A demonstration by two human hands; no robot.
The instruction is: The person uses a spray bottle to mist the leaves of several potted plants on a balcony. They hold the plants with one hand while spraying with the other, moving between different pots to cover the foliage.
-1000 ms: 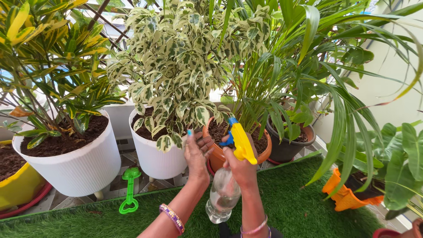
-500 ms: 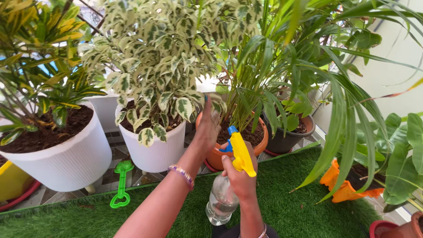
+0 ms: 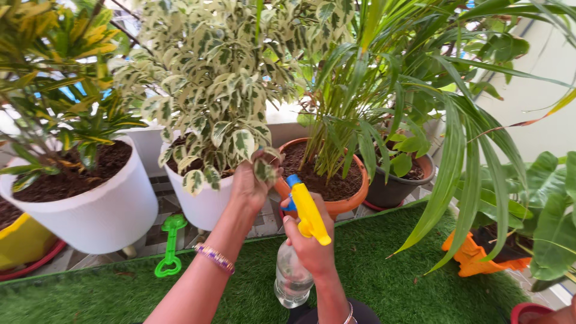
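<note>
The variegated plant (image 3: 222,78) stands in the white pot (image 3: 201,201). The left hand (image 3: 249,183) closes on a low leaf (image 3: 264,170); keep it lifted. The right hand (image 3: 309,249) grips the sprayer (image 3: 300,240) upright, nozzle beside that leaf; aim at the foliage.

We cannot see our left hand's (image 3: 251,183) fingertips; variegated leaves (image 3: 263,170) cover them. Our right hand (image 3: 309,249) hides the spray bottle's (image 3: 292,277) neck and trigger. The frame's edges crop the yellow pot (image 3: 21,240) at left, the red pot (image 3: 528,313) at the bottom right corner, and every plant's top.
</note>
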